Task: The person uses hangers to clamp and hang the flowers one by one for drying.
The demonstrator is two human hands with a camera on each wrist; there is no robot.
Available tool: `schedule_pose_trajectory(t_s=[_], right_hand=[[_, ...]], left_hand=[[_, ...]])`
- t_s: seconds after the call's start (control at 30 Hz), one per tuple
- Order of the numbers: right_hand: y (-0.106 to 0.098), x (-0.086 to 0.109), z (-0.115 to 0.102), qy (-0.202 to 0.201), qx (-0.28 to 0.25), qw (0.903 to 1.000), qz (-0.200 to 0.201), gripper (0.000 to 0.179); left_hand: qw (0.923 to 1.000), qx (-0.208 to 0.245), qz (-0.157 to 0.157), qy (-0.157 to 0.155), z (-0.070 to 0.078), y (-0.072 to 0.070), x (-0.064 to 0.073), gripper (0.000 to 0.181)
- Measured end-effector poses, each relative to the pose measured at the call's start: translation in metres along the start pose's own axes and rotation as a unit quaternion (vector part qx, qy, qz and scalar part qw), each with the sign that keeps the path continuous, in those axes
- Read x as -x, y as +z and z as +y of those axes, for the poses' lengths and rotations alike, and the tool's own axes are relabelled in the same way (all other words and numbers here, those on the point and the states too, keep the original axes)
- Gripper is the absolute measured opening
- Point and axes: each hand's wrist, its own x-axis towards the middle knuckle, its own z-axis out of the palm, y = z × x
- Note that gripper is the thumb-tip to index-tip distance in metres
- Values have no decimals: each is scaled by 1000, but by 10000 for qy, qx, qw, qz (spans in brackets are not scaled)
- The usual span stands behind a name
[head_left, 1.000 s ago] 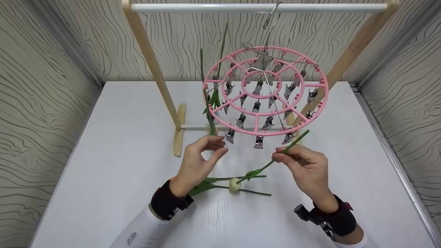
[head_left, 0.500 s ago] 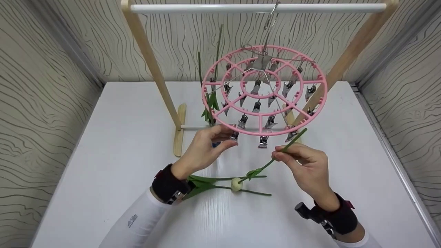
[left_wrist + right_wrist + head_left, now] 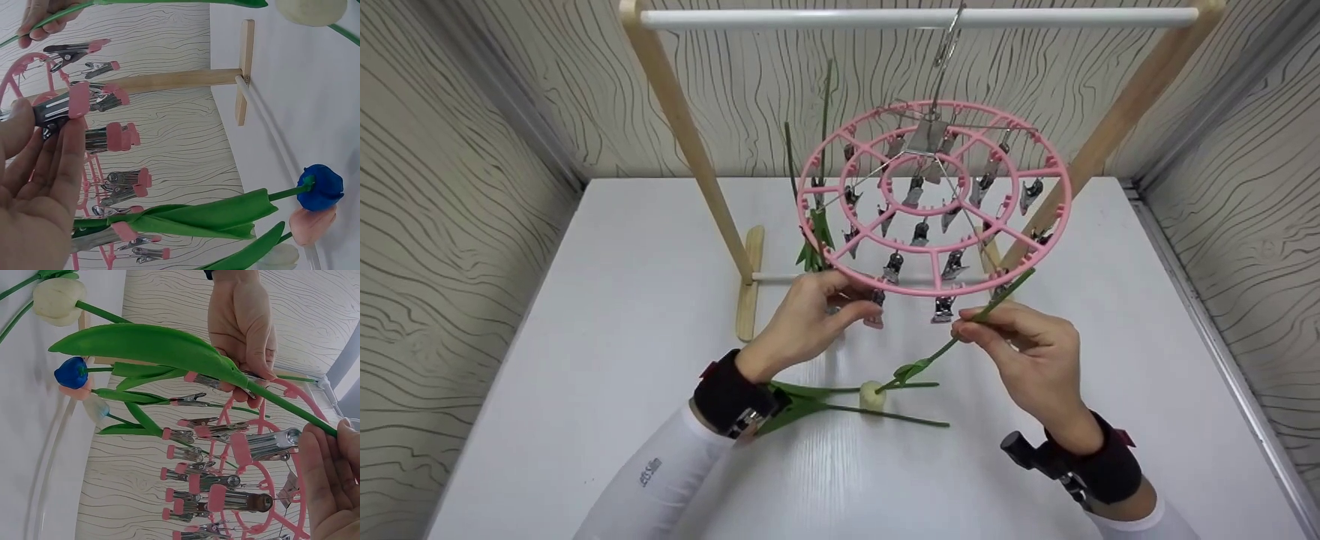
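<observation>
My right hand (image 3: 1027, 349) pinches the green stem of an artificial white tulip (image 3: 872, 397). The flower hangs head-down to the left, its broad leaf (image 3: 140, 346) alongside the stem. My left hand (image 3: 806, 319) holds a metal clip (image 3: 62, 107) with pink tips between thumb and fingers, at the front left of a pink round clip hanger (image 3: 937, 291). Several similar clips dangle from its rings. On the hanger's left side, blue (image 3: 320, 187), pink (image 3: 313, 225) and whitish (image 3: 279, 256) tulips hang upside down, stems upward.
A wooden stand (image 3: 690, 135) with a white top bar (image 3: 810, 18) carries the hanger by a metal hook. Below the hands, more stems with green leaves (image 3: 802, 405) lie on the white table (image 3: 585, 375). Wood-patterned panels (image 3: 562, 90) enclose the back and sides.
My left hand has moved right and slightly up and taken hold of a front-left clip. The hanger has turned a little. My right hand stays nearly in place with the tulip, slightly raised.
</observation>
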Motion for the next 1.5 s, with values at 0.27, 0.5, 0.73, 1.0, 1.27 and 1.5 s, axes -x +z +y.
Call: schedule_pose_trajectory(t_s=[0.27,0.5,0.73,1.0,1.27,1.5], right_hand=[[10,-15,-12,-236,315,9992,-12,20],[21,-23,-18,-396,1015,9940,-25,20],[24,-22,-12,-638,1776,9820,93,26],[20,-13,6,-661,2027,9769,124,30],[28,-17,-1,-691,2213,9726,169,28],[30,-18,3,-737,2488,9655,221,25]], left_hand=[[9996,272,93,80,10,5,0,20],[9995,251,153,145,31,7,3,17],[9995,113,170,223,27,13,4,17],[9986,381,295,239,35,17,4,14],[9969,644,438,112,33,16,2,15],[9962,738,441,109,31,18,0,14]])
